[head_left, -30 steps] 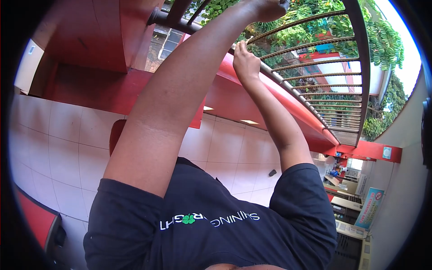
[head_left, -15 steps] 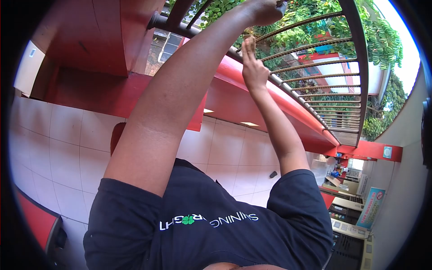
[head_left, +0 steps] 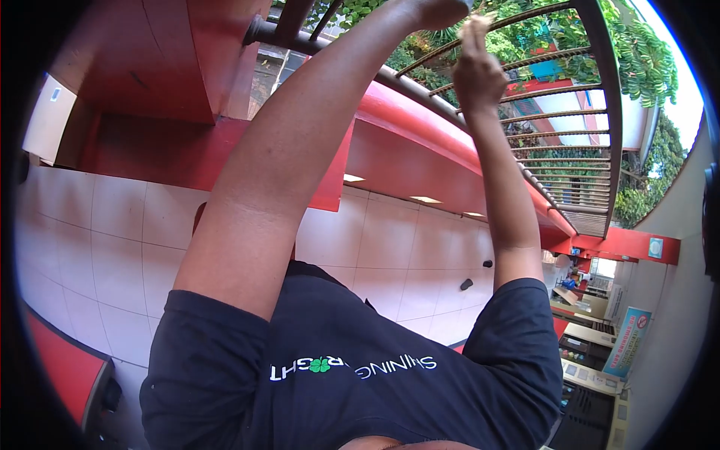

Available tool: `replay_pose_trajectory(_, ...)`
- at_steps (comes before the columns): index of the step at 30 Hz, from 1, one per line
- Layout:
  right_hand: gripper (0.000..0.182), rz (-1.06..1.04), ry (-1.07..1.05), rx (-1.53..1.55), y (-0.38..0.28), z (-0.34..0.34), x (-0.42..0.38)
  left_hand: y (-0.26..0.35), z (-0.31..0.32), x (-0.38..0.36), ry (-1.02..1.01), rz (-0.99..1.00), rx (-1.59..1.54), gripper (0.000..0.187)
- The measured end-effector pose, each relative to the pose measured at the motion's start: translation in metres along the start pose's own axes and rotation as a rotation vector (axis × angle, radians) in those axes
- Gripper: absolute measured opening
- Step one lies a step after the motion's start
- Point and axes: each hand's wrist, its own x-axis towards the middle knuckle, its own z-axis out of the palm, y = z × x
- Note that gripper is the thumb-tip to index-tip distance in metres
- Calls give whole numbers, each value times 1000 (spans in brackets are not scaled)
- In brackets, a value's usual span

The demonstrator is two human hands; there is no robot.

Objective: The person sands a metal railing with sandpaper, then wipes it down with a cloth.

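Note:
My left arm reaches up across the view to the top edge, where my left hand [head_left: 444, 12] is mostly cut off. Its visible part looks rounded and closed; whatever it may hold is out of frame. My right hand [head_left: 480, 81] is raised in front of the brown metal railing [head_left: 551, 94], a little below and right of the left hand. Its fingers point up close together, smeared by motion and bright at the tips. Whether they hold anything cannot be made out. Green leafy plants [head_left: 517, 41] show behind the bars.
A red ledge [head_left: 420, 124] runs under the railing, with a red pillar [head_left: 142, 52] at left. Pale floor tiles [head_left: 120, 217] lie below, with small dark objects [head_left: 466, 284] on them. A red-topped piece of furniture [head_left: 64, 360] stands lower left. A hanging sign [head_left: 628, 341] is at right.
My right hand has moved up and right, away from the lower rail. My left hand has shifted slightly up, further out of frame. The view has tilted slightly.

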Motion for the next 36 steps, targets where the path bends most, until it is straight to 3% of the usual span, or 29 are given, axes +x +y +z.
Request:
replay_pose_trajectory(3, 45, -186, -271, 23, -59, 52, -70, 32, -15, -1, -123, -84, 201, 35)
replay_pose_trajectory(6, 46, -69, -343, 91, -99, 59, -96, 27, -14, 1, -95, -12, 297, 37)
replay_pose_trajectory(8, 47, -309, -309, 106, -61, 73, -82, 36, -18, 1, -128, -69, 299, 37)
replay_pose_trajectory(11, 42, -377, -52, -95, 21, 24, -11, 39, -19, -2, -149, -118, 275, 39)
replay_pose_trajectory(14, 50, -183, 270, -130, 88, -24, 51, 44, -16, -3, -100, -156, 274, 41)
replay_pose_trajectory(16, 67, -149, 283, 64, 80, -68, 64, 31, -11, -4, -89, -144, 256, 45)
replay_pose_trajectory(17, 69, -38, 186, 45, 70, -60, 55, 22, -9, -5, -53, -83, 279, 47)
replay_pose_trajectory(18, 50, -68, 277, -198, 70, -20, 43, 15, -8, -6, -18, -24, 303, 50)
replay_pose_trajectory(21, 38, -165, 35, -14, -2, 33, -21, 26, -13, -2, -92, -144, 139, 53)
replay_pose_trajectory(22, 38, -170, -114, -3, -31, 36, -43, 37, -16, -2, -92, -146, 144, 53)
replay_pose_trajectory(24, 44, -191, -249, 78, -67, 66, -84, 58, -20, 0, -140, -332, 127, 49)
replay_pose_trajectory(25, 46, -195, -262, 72, -75, 66, -88, 42, -20, 1, -147, -49, 342, 43)
replay_pose_trajectory(28, 49, -386, -339, 126, -47, 63, -75, 17, -20, 3, -181, 56, 368, 35)
replay_pose_trajectory(30, 50, -409, -248, 80, -11, 35, -38, 31, -14, -2, -73, 20, 219, 30)
replay_pose_trajectory(32, 49, -356, -107, -62, 32, 13, 3, 39, -15, -1, -106, -202, -25, 28)
replay_pose_trajectory(34, 47, -170, 159, -56, 57, -25, 41, 28, -12, 0, -122, -111, 79, 28)
replay_pose_trajectory(36, 69, -8, 224, 18, 62, -42, 49, 33, -13, -2, -114, -163, 149, 28)
